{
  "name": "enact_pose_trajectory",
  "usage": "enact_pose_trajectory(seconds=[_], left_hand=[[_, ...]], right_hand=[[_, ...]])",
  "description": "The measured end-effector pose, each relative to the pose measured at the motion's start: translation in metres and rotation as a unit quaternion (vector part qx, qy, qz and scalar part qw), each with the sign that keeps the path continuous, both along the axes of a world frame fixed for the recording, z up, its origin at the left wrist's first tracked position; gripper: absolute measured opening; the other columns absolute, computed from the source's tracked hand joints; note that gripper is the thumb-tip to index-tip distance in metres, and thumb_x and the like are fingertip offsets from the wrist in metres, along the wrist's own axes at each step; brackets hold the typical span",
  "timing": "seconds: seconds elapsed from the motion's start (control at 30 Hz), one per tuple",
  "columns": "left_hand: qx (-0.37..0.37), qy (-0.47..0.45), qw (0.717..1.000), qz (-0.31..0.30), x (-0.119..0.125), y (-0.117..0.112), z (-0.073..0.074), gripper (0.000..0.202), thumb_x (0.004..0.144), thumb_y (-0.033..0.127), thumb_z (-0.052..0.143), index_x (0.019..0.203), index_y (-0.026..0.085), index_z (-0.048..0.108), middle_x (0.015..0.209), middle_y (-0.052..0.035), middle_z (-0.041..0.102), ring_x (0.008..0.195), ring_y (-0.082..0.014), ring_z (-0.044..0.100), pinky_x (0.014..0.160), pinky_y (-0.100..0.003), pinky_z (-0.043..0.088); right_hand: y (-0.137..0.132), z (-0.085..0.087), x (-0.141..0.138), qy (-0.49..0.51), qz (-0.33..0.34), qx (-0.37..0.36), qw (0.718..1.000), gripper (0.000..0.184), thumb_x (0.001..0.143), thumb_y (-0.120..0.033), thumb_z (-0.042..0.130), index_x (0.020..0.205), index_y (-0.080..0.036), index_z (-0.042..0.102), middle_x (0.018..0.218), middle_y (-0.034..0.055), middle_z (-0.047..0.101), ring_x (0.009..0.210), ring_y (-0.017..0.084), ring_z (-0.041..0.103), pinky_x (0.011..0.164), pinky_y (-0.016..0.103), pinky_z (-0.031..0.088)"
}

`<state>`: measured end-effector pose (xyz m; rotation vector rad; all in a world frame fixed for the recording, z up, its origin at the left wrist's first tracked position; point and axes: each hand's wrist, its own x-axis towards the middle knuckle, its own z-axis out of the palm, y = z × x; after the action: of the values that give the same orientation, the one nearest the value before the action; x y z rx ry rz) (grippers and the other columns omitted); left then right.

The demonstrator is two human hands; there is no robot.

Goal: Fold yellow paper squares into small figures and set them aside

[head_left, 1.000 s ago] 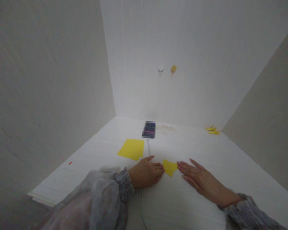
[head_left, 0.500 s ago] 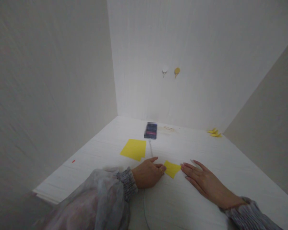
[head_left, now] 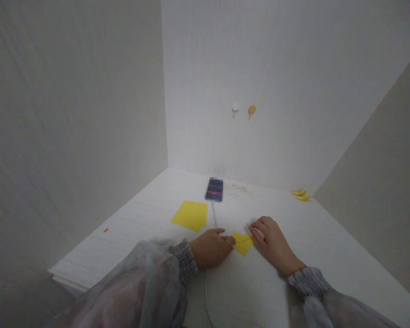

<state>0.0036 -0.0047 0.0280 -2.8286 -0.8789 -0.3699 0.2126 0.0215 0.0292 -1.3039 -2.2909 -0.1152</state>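
A small folded piece of yellow paper (head_left: 243, 244) lies on the white tabletop between my two hands. My left hand (head_left: 212, 249), with a ring on one finger, is closed at the paper's left end, its fingertips on that edge. From the other side, my right hand (head_left: 272, 243) has its fingers bent and drawn together at the pointed right corner. A crease line runs across the paper toward that corner. To the left of my left hand rests a larger stack of square yellow paper (head_left: 190, 215).
A phone-like device (head_left: 214, 189) with a blurred screen lies farther back, its white cable (head_left: 205, 291) running under my left forearm. Several folded yellow paper pieces (head_left: 302, 195) sit at the back right. Two hooks (head_left: 252, 110) are on the back wall. A small red mark (head_left: 105, 230) is at left.
My right hand has gone from flat, stretched fingers to bent ones drawn in at the paper's right corner, its wrist shifting left. The left hand keeps its place on the paper.
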Motion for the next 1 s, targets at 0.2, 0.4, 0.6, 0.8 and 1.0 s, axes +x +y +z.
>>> enact_pose_trajectory(seconds=[0.2,0.4,0.6,0.8,1.0], left_hand=[[-0.138,-0.08,0.984,0.085,-0.003,0.004,0.006,0.028,0.084,0.03,0.029,0.094,0.017,0.051,0.084,-0.006,0.063,0.07,-0.0159,0.06,0.065,-0.027,0.044],[-0.248,-0.195,0.944,0.092,-0.005,0.012,-0.001,0.027,0.075,0.025,0.047,0.102,0.021,0.048,0.091,0.0009,0.064,0.08,-0.0132,0.059,0.072,-0.023,0.043],[-0.252,-0.256,0.928,0.099,-0.004,0.012,-0.007,0.032,0.069,0.025,0.054,0.1,0.019,0.051,0.093,-0.0028,0.061,0.085,-0.0154,0.056,0.077,-0.029,0.042],[-0.244,-0.273,0.928,0.068,-0.001,0.012,-0.009,0.044,0.057,0.034,0.067,0.094,0.014,0.057,0.098,-0.0083,0.051,0.09,-0.0169,0.049,0.08,-0.03,0.041],[-0.28,-0.289,0.91,0.098,0.0,0.015,-0.009,0.024,0.063,0.032,0.063,0.08,0.014,0.06,0.086,-0.0042,0.052,0.077,-0.0127,0.05,0.07,-0.025,0.042]], right_hand=[[0.009,-0.01,-0.006,0.026,-0.007,-0.19,0.981,0.016,0.069,-0.032,0.055,0.078,-0.019,0.057,0.071,0.0017,0.058,0.066,0.015,0.052,0.06,0.026,0.036],[-0.003,-0.003,-0.006,0.023,-0.006,-0.251,0.968,0.011,0.065,-0.023,0.057,0.075,-0.02,0.055,0.069,0.0,0.059,0.067,0.015,0.053,0.062,0.026,0.036],[-0.017,-0.001,-0.003,0.034,0.014,-0.22,0.975,0.014,0.064,-0.015,0.054,0.077,-0.02,0.053,0.074,0.0014,0.059,0.067,0.015,0.052,0.061,0.028,0.037],[-0.018,-0.009,-0.006,0.069,0.01,-0.23,0.971,0.019,0.064,-0.015,0.054,0.082,-0.02,0.053,0.066,-0.0011,0.055,0.059,0.013,0.051,0.055,0.025,0.037],[-0.019,-0.012,-0.01,0.194,0.043,-0.287,0.937,0.02,0.063,-0.012,0.056,0.081,-0.019,0.052,0.061,-0.0041,0.047,0.054,0.01,0.045,0.05,0.022,0.036]])
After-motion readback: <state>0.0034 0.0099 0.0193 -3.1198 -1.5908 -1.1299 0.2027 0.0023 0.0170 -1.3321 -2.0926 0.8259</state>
